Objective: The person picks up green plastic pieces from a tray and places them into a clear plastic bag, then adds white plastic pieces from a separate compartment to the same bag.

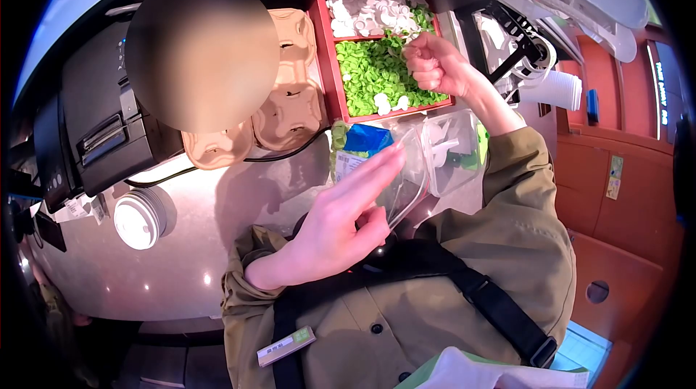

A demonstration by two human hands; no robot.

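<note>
My right hand [438, 66] is closed, fingers curled together, over the right side of a red divided box [328, 73]. Small green plastic pieces [373, 70], looking like cup-lid stoppers, fill the near compartment, and similar white pieces [373, 5] fill the far one. What the right fingers hold, if anything, I cannot tell. Nearer my body, my left hand [337, 218] has its fingers stretched out and its thumb apart. Its fingertips overlap a clear plastic container [453, 150] with white and green pieces inside, and lie close to a blue packet [368, 139].
Brown pulp cup carriers [290, 110] stand left of the box, partly behind a blurred round patch. Farther left are a black printer [101, 113] and a stack of white lids [138, 221]. A black cable [283, 155] crosses the counter. White cups [554, 90] lie stacked at the right.
</note>
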